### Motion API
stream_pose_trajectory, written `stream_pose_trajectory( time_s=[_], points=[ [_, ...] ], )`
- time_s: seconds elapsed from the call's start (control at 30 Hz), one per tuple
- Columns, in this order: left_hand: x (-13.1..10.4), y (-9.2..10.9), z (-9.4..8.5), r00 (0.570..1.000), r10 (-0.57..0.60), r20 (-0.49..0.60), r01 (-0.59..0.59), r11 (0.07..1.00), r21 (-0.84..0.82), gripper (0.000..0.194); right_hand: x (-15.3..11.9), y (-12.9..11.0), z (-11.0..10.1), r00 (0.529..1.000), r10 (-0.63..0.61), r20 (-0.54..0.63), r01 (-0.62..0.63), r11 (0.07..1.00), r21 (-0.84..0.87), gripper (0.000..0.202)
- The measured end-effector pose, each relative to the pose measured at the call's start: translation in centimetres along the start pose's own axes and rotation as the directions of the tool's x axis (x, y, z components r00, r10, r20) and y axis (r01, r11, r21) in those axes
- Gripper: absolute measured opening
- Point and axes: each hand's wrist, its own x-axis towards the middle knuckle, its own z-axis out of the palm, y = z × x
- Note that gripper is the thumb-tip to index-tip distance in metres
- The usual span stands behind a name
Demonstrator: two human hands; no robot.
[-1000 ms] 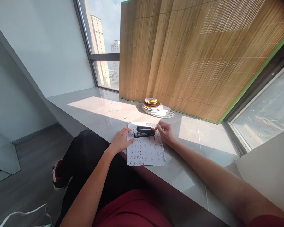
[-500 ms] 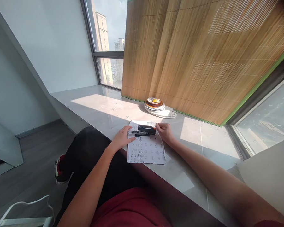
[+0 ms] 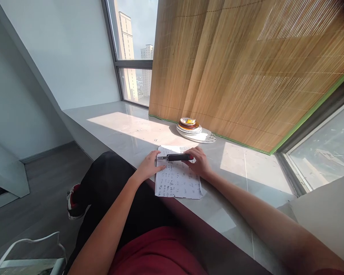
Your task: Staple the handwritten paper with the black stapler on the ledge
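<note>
On the sheets of paper [image 3: 177, 179], covered in handwritten marks, a black stapler [image 3: 177, 157] lies sideways with its metal end to the left. My right hand [image 3: 199, 162] grips the stapler's right end, thumb at the near side and fingers over the far side. At the paper's left edge rests my left hand [image 3: 149, 165], its thumb stretched over the sheet and its fingers beside the metal tip. Thumb and fingers stand apart around that tip; whether a fingertip touches it I cannot tell.
A stack of plates [image 3: 189, 128] stands on the tiled sill [image 3: 126, 128] beyond the paper, against a bamboo blind [image 3: 218, 76]. My crossed leg [image 3: 109, 179] is beside the sill's front edge. A white-framed object [image 3: 25, 263] stands on the floor at lower left.
The stapler's two arms, spread apart before, are now together. My right hand has shifted from pinching its end to wrapping around it. My left hand has hardly moved.
</note>
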Motion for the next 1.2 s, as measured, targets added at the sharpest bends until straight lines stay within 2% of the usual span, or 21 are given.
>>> stream_pose_trajectory(
  time_s=[0.1,0.17,0.23,0.3,0.33,0.4,0.5,0.7,0.83,0.9,0.97,1.07,1.13,1.2],
  points=[
    [-0.1,1.1,0.1,0.984,-0.052,-0.172,0.011,0.972,-0.234,0.064,-0.6,-0.9,-0.1,0.983,-0.103,-0.152,0.087,0.99,-0.111,0.007],
    [-0.1,2.0,0.1,0.965,-0.173,-0.198,0.042,0.845,-0.532,0.051,-1.1,-1.3,-0.1,0.97,-0.178,-0.167,0.14,0.966,-0.217,0.009],
    [-0.1,2.9,0.0,0.954,-0.295,-0.054,0.137,0.587,-0.798,0.039,-1.5,-1.5,0.0,0.961,-0.253,-0.113,0.207,0.927,-0.313,0.013],
    [0.0,3.5,-0.2,0.926,-0.357,0.12,0.242,0.32,-0.916,0.036,-1.7,-1.6,0.0,0.941,-0.333,-0.059,0.288,0.882,-0.373,0.018],
    [0.1,3.6,-0.2,0.907,-0.383,0.173,0.27,0.215,-0.939,0.036,-1.7,-1.7,0.0,0.925,-0.375,-0.055,0.325,0.86,-0.392,0.021],
    [0.2,3.6,-0.3,0.874,-0.438,0.21,0.268,0.073,-0.961,0.042,-1.7,-1.9,0.0,0.884,-0.457,-0.095,0.379,0.822,-0.425,0.024],
    [0.3,3.3,-0.2,0.855,-0.474,0.209,0.226,-0.022,-0.974,0.051,-1.6,-2.2,-0.2,0.836,-0.528,-0.151,0.412,0.784,-0.465,0.024],
    [0.5,3.2,-0.1,0.826,-0.507,0.247,0.245,-0.071,-0.967,0.046,-1.9,-1.9,-0.3,0.799,-0.594,-0.091,0.495,0.736,-0.461,0.022],
    [0.5,3.3,0.1,0.847,-0.492,0.199,0.232,0.005,-0.973,0.031,-2.0,-1.6,0.0,0.804,-0.578,-0.136,0.476,0.765,-0.434,0.023],
    [0.4,3.2,0.2,0.858,-0.485,0.171,0.224,0.053,-0.973,0.031,-1.8,-1.8,0.1,0.827,-0.534,-0.174,0.436,0.806,-0.401,0.027],
    [0.4,3.2,0.2,0.852,-0.506,0.135,0.209,0.093,-0.973,0.032,-1.4,-2.3,0.1,0.869,-0.427,-0.25,0.336,0.88,-0.336,0.024],
    [0.3,3.2,0.1,0.838,-0.545,-0.015,0.104,0.186,-0.977,0.03,-0.6,-3.4,0.0,0.919,-0.137,-0.371,0.096,0.987,-0.127,0.01],
    [0.1,3.1,-0.1,0.84,-0.522,-0.147,0.003,0.275,-0.961,0.027,-0.2,-4.0,0.0,0.931,0.069,-0.359,-0.052,0.997,0.056,0.011],
    [-0.1,3.0,-0.3,0.853,-0.459,-0.249,-0.069,0.375,-0.925,0.027,0.0,-4.3,0.0,0.937,0.217,-0.274,-0.163,0.965,0.205,0.016]
  ],
)
